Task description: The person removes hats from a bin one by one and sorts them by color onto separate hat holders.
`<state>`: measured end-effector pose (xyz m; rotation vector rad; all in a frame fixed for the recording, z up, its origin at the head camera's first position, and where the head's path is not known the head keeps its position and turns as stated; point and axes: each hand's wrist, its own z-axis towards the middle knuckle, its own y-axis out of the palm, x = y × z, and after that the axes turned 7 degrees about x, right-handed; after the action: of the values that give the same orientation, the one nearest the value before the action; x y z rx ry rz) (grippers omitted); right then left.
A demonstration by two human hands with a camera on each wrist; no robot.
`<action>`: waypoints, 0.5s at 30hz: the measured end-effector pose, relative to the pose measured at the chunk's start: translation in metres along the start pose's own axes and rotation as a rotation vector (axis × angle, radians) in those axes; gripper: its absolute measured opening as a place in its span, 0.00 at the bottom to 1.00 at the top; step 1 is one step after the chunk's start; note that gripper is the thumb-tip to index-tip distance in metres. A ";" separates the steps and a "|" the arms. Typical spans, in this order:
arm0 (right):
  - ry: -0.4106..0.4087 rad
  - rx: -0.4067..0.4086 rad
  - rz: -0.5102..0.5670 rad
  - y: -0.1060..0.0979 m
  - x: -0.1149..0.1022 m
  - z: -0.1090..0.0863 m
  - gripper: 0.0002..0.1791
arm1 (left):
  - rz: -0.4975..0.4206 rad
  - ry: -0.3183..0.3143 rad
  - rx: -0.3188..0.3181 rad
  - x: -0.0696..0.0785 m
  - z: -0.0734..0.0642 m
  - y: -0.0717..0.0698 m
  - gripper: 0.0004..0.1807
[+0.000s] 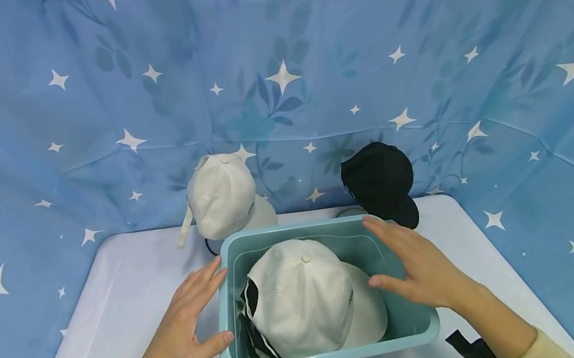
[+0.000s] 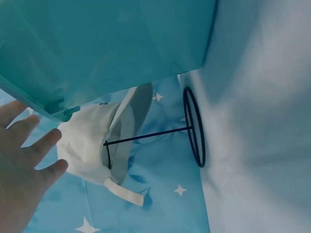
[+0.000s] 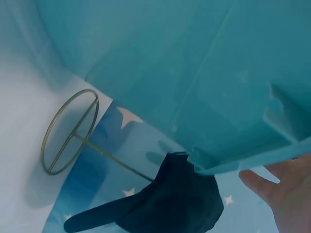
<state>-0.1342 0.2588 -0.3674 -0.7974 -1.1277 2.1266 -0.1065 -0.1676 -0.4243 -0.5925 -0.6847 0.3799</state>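
Note:
A teal plastic bin (image 1: 336, 357) stands at the middle of the table, holding a white baseball cap (image 1: 305, 300) with its brim to the right. Black and white edges of more caps show beneath that cap's left side. My left hand (image 1: 188, 323) is at the bin's left side, fingers extended, fingertips by the rim; firm contact is unclear. Over the bin's right side spreads my right hand (image 1: 424, 263), its fingertips near the far right corner and its thumb above the white cap's brim. Neither hand curls round anything.
Behind the bin, a white cap (image 1: 223, 198) hangs on a black wire stand (image 2: 194, 127) at left. A black cap (image 1: 380, 180) sits on a brass-coloured stand (image 3: 73, 133) at right. A white cloth covers the table (image 1: 131, 289); a blue star-patterned curtain (image 1: 265, 33) surrounds its back and sides.

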 end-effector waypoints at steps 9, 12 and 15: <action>-0.036 -0.039 0.022 0.006 -0.010 0.007 0.50 | 0.004 -0.021 -0.056 -0.001 0.005 0.003 0.48; -0.048 -0.062 0.026 0.008 -0.013 0.011 0.49 | -0.004 -0.019 -0.056 -0.002 0.005 0.003 0.48; -0.069 -0.089 0.025 0.013 -0.016 0.019 0.49 | -0.012 -0.016 -0.045 -0.003 0.003 0.002 0.48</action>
<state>-0.1407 0.2320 -0.3665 -0.7876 -1.2617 2.1518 -0.1110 -0.1665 -0.4258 -0.6286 -0.7137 0.3586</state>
